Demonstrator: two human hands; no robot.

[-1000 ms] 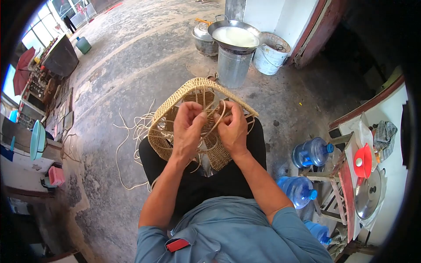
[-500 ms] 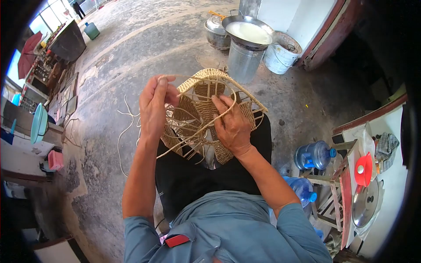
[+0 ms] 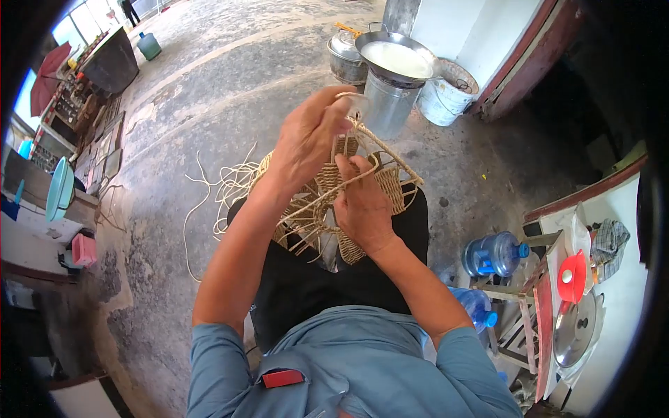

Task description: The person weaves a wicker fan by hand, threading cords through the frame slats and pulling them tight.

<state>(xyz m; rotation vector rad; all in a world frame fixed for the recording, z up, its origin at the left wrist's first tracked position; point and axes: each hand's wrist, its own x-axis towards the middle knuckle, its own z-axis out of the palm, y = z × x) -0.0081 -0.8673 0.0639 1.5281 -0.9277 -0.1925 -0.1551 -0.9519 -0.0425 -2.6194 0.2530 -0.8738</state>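
One woven piece (image 3: 327, 180) sits on your lap (image 3: 334, 292), centre of frame. Your left hand (image 3: 310, 136) is curled over its upper edge, blurred; cannot tell if it pinches anything. Your right hand (image 3: 364, 209) is half-closed, a cord (image 3: 359, 178) crossing its fingers; firmness unclear. Judged part-done: several panels (image 3: 391, 189) are filled, loose strands (image 3: 233, 182) left of centre appear unworked.

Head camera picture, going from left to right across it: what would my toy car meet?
Turquoise basin, pink tub, green jug, woven straw piece, upper blue bottle, shiny pot lid.
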